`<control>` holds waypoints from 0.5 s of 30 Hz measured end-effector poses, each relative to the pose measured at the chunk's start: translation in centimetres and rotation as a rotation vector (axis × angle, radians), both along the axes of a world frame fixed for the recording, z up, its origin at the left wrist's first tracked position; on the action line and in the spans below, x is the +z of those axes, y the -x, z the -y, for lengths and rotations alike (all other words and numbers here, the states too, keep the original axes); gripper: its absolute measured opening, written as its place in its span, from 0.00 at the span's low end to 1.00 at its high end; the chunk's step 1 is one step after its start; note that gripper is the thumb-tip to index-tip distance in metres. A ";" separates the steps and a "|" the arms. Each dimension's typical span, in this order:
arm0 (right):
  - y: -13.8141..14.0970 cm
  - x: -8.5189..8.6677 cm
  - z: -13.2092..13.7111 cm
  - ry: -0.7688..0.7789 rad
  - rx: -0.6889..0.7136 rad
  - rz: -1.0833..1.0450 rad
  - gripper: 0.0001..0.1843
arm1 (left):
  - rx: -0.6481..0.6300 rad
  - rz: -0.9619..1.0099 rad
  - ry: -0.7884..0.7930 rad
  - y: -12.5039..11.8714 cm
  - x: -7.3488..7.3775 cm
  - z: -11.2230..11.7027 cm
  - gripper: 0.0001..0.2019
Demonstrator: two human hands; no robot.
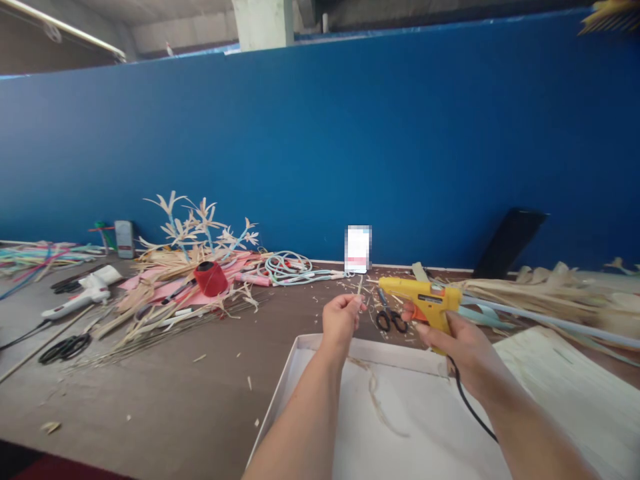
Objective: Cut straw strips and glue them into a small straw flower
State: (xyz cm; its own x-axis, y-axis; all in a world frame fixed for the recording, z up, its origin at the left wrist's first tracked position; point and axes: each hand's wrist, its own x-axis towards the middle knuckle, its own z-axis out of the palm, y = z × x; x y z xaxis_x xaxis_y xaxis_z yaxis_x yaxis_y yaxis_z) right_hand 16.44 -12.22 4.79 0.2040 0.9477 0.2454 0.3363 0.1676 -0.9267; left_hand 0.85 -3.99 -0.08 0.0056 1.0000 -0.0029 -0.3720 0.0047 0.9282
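My right hand (467,343) is wrapped around the handle of a yellow hot glue gun (425,293), fingers by its orange trigger. The gun's nozzle points left, toward a thin pale strip (360,285). That strip stands upright in the pinched fingers of my left hand (344,319), a short gap from the nozzle. Below both hands lies a shallow white box lid (400,427) with a dry, thin fibre strand (375,393) inside. Black-handled scissors (391,321) rest on the table just behind the lid, between my hands.
Flowers made of pale husk (203,223), a red spool (211,278) and coiled light-blue cord (287,268) stand at back left. Farther left lie a white glue gun (83,297) and more scissors (65,348). Dried husks (545,293) lie right. A blue partition (320,147) closes the back.
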 end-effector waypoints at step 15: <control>-0.7 -0.9 -0.5 0.089 -0.046 0.322 0.18 | 0.031 -0.048 -0.003 0.0 -0.1 0.0 0.14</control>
